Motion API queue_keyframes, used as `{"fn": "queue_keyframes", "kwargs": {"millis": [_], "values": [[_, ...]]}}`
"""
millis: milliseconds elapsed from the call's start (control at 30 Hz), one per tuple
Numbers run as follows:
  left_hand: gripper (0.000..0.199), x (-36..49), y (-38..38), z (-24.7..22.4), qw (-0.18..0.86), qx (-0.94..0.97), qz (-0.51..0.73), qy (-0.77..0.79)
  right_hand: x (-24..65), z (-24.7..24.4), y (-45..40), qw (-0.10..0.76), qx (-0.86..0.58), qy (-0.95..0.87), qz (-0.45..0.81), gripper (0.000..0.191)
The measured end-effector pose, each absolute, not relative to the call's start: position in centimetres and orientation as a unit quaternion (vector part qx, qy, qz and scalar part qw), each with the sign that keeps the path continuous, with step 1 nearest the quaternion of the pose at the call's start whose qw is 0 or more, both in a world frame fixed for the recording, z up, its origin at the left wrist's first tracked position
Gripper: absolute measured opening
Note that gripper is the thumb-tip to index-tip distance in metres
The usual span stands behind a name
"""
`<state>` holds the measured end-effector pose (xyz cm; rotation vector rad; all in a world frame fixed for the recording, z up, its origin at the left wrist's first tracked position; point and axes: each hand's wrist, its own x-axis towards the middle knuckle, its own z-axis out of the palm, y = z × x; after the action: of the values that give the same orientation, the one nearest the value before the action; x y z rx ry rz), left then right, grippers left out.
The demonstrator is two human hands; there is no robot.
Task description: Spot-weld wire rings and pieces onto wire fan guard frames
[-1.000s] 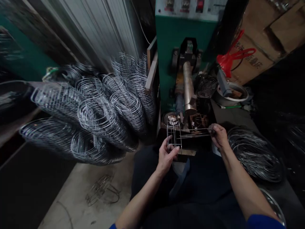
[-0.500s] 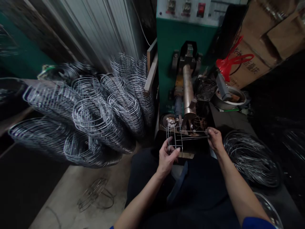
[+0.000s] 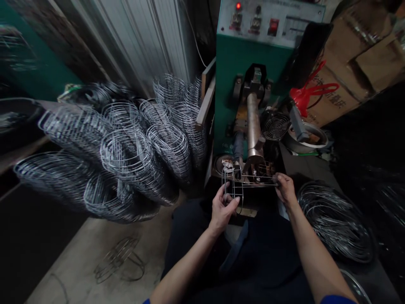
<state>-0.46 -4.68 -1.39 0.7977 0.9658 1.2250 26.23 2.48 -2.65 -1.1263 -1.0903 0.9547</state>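
A small wire frame (image 3: 242,192) of thin bright metal rods sits at the tip of a welding machine's thick metal arm (image 3: 254,122). My left hand (image 3: 223,207) grips its left, looped side between thumb and fingers. At the other end, my right hand (image 3: 285,188) pinches long straight wires (image 3: 261,184) that run out from the frame. Where the wires meet the machine's lower tip, the contact is too small to make out. A red lamp (image 3: 238,5) glows on the control panel above.
Several nested stacks of oval wire frames (image 3: 126,152) stand to the left. Loose wire rings (image 3: 333,219) lie at the right, below a metal bowl (image 3: 308,137) and a red plastic bag (image 3: 311,90). Cardboard boxes (image 3: 341,80) fill the back right. A wire piece (image 3: 122,259) lies on the floor.
The red lamp is now lit on the panel. My view has shifted slightly, so the machine appears lower and further right. Both hands keep their grips on the frame and wires.
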Motion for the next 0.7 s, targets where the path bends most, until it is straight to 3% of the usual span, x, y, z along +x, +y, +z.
{"fn": "queue_keyframes", "kwargs": {"millis": [700], "values": [[0.081, 0.1, -3.8, -0.9, 0.627, 0.354, 0.554, 0.417, 26.5, -2.4, 4.5, 0.592, -0.497, -0.482, 0.414, 0.058]]}}
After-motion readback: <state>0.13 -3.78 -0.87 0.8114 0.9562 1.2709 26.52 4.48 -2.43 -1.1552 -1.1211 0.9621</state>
